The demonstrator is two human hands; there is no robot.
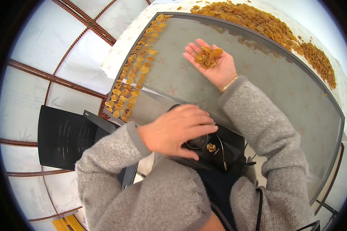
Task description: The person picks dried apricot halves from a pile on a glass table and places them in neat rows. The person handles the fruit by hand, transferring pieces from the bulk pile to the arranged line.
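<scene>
My right hand [212,61] lies palm up over a grey mesh tray [266,88], cupping a small heap of orange dried fruit slices [207,56]. My left hand [177,131] hovers palm down, fingers together, over a black device [216,150] in my lap; it holds nothing that I can see. One or two dried slices [211,147] rest on the device's top. Along the tray's left edge a band of the same slices [135,69] is laid out in rows. Both forearms wear fuzzy grey sleeves.
A big pile of dried slices [266,25] lies on a white patterned cloth [123,46] beyond the tray's far rim. A black chair [63,138] stands at my left on a white tiled floor with brown lines. A yellow object [67,224] shows at the bottom left.
</scene>
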